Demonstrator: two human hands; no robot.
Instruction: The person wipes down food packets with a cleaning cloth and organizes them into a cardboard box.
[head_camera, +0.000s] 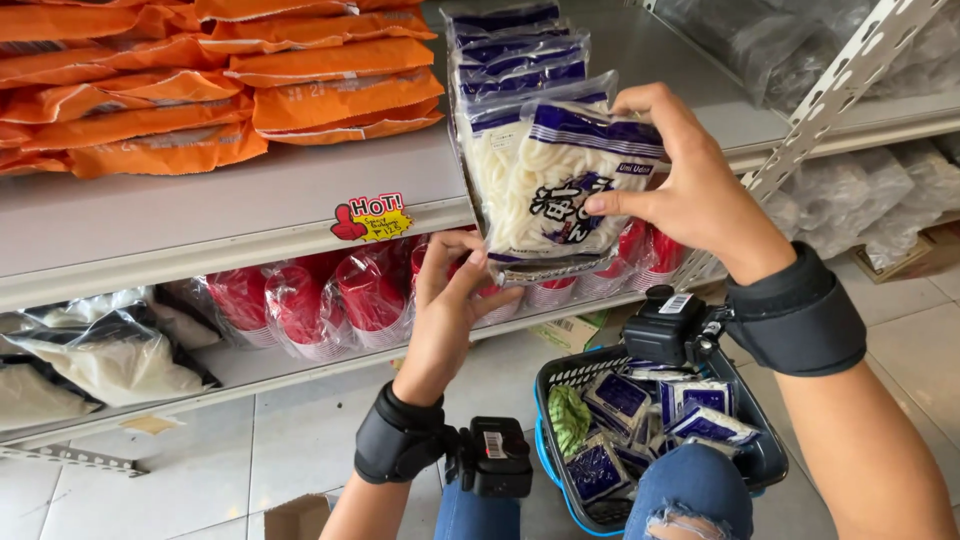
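Nearest the camera, a knee in torn blue jeans (690, 490) covers part of a dark shopping basket (760, 462) with a blue rim, on the tiled floor below the shelves; the basket holds small white-and-blue packets (712, 424) and one green packet (568, 417); black wrist straps with small black devices sit on both forearms.

The noodle pack (555, 185), clear with thick white noodles and a dark-blue band across the top, stands upright at the front edge of the upper shelf (200, 215), heading a row of like packs (515, 45) that runs back along the shelf; the right hand (690, 185) grips its upper right side, thumb on the front face and fingers curled over the top edge; the left hand (450, 300) props it from below, fingers bent and pressing the bottom seam.

To do this well, I judge, the pack should be held square to those behind it, the lower hand bearing the weight so the soft film does not buckle.

Left on the same shelf lie flat orange packets (150, 90) in stacks; a yellow-and-red shelf tag (370, 217) is stuck to the shelf's front edge; on the lower shelf are red cups (330, 295) wrapped in clear film, and further left clear bags (110, 360) of white contents; grey film-wrapped bundles (860, 190) fill the rack at right.
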